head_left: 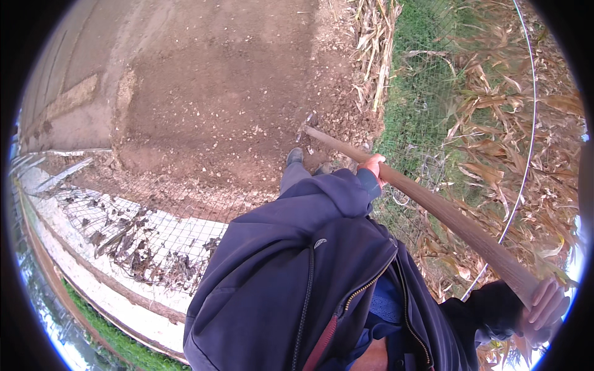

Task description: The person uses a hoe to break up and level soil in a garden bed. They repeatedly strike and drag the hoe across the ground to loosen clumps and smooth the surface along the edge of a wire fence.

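Observation:
A long wooden handle (436, 204) slants across the view, from the upper middle down to the lower right. It belongs to a digging tool, a hoe or mattock, whose metal head (304, 127) rests at the soil; its exact shape is hard to make out. My left hand (372, 168) grips the shaft partway along, not far above the head. Near the handle's top end, my right hand (545, 308) is wrapped around the wood and looks slightly blurred. One shoe (295, 156) stands on the soil just short of the tool head.
Bare brown soil (209, 102) with scattered pale stones spreads ahead. Cut dry corn stalks (378, 55) lie along its right side, beside green grass (413, 92) and wire mesh. A white cable (533, 92) runs past dried corn plants (492, 171). More wire mesh (176, 232) stands at lower left.

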Demonstrator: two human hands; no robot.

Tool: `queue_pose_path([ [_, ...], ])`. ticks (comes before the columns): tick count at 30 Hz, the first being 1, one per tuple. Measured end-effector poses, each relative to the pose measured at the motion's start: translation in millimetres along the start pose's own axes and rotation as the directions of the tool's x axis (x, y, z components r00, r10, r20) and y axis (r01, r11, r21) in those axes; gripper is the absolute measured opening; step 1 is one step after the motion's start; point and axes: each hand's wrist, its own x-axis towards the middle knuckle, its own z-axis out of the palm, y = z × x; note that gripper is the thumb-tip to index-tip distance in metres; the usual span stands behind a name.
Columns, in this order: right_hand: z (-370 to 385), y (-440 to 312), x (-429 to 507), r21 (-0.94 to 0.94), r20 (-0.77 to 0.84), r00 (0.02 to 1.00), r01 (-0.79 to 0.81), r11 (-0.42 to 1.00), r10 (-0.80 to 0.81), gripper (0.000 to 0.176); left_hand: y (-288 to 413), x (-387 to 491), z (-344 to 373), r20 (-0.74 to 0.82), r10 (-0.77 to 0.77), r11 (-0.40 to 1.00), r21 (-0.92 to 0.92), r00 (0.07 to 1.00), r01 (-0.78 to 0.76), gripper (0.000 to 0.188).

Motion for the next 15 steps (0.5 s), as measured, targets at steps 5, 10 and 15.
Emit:
queue_pose_path([
  [5,11.5,40.9,12.3,0.319,-0.003,0.999,-0.03,0.947,0.032,0.03,33.0,-3.2,-15.7,0.075,0.022,0.98,-0.201,0.997,-0.006,0.014],
  [10,11.5,39.8,37.4,0.38,-0.422,0.906,0.146,0.913,0.031,0.032,37.8,-28.0,-8.3,0.207,0.054,0.965,-0.263,0.977,0.003,0.011],
  [15,15.6,66.8,50.5,0.43,-0.291,0.955,0.073,0.9,0.061,0.035,38.8,-27.6,-8.4,0.153,0.071,0.979,-0.198,0.986,-0.04,0.015],
])
